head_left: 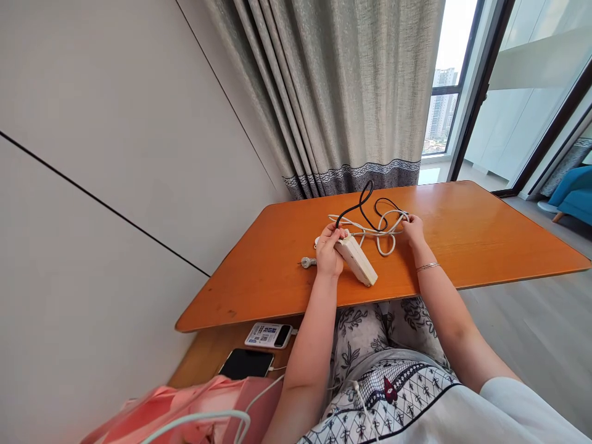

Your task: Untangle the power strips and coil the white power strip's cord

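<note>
My left hand (329, 251) grips one end of a white power strip (359, 264), whose other end slants down toward the table's near edge. A black cord (363, 198) rises in a loop from that hand and runs right. Tangled over the tabletop is a white cable (387, 251). Farther right, my right hand (413, 230) pinches a bunch of the white and black cords. Just left of my left hand lies a round white plug (307, 263) with its pins pointing left. My left fingers partly cover the strip's upper end.
The orange-brown wooden table (499, 237) stands before my lap. On a lower surface at left lie a power bank (263, 335) and a dark-screened phone (246, 364) with charging cables, beside a pink bag (203, 404). A grey curtain (356, 92) hangs behind the table.
</note>
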The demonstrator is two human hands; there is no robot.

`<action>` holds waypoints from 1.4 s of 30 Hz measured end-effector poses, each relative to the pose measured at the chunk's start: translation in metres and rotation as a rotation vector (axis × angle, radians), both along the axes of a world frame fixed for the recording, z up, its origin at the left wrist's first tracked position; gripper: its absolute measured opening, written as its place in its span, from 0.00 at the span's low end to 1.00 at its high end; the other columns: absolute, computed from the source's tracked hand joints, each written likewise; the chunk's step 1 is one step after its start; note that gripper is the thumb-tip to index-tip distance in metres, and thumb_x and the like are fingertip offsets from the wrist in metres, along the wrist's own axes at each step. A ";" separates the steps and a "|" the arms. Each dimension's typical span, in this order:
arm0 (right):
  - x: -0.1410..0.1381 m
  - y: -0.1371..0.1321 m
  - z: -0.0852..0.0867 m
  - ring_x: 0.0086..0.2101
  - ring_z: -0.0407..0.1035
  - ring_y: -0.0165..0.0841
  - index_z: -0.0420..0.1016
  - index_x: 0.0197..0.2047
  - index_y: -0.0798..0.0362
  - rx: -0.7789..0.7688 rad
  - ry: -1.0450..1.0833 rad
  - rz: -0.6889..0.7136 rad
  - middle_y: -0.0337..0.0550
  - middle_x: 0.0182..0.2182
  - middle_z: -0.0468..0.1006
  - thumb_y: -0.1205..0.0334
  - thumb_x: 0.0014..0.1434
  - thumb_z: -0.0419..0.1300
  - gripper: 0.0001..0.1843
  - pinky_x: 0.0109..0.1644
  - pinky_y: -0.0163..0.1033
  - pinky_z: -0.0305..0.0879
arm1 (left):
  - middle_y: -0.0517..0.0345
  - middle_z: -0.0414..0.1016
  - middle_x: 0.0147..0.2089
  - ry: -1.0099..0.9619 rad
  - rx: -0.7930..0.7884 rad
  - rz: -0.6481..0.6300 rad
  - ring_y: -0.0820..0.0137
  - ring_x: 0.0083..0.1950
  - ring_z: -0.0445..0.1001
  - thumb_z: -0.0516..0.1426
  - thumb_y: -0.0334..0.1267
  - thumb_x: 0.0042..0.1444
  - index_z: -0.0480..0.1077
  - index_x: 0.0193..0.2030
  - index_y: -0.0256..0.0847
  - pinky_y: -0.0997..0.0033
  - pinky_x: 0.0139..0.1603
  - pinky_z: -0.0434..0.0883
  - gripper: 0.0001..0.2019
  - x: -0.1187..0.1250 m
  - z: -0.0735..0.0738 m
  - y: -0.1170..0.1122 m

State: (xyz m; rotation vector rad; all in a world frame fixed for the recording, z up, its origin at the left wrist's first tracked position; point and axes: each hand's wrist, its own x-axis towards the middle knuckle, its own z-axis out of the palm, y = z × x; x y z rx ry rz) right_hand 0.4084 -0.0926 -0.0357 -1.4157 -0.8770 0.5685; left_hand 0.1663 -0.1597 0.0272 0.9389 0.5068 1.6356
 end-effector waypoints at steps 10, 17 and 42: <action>-0.023 -0.023 0.014 0.56 0.64 0.42 0.73 0.52 0.52 0.420 -0.511 -0.096 0.54 0.52 0.73 0.62 0.60 0.53 0.18 0.65 0.53 0.57 | 0.63 0.63 0.21 0.078 0.043 -0.200 0.73 0.28 0.66 0.68 0.46 0.48 0.76 0.34 0.38 0.72 0.32 0.65 0.14 0.003 0.009 0.000; -0.064 -0.033 0.017 0.54 0.69 0.41 0.65 0.63 0.52 0.499 -0.458 0.408 0.51 0.52 0.76 0.52 0.60 0.60 0.30 0.62 0.50 0.63 | 0.67 0.55 0.16 0.285 0.108 -0.335 0.72 0.23 0.62 0.65 0.50 0.52 0.74 0.36 0.38 0.71 0.28 0.59 0.16 0.004 0.029 -0.019; -0.071 -0.125 0.100 0.26 0.64 0.30 0.81 0.40 0.54 0.618 -1.300 0.361 0.42 0.25 0.73 0.57 0.68 0.52 0.17 0.31 0.37 0.53 | 0.60 0.76 0.29 0.218 0.300 -0.040 0.79 0.20 0.66 0.66 0.51 0.53 0.70 0.37 0.41 0.80 0.20 0.63 0.17 -0.011 0.062 -0.012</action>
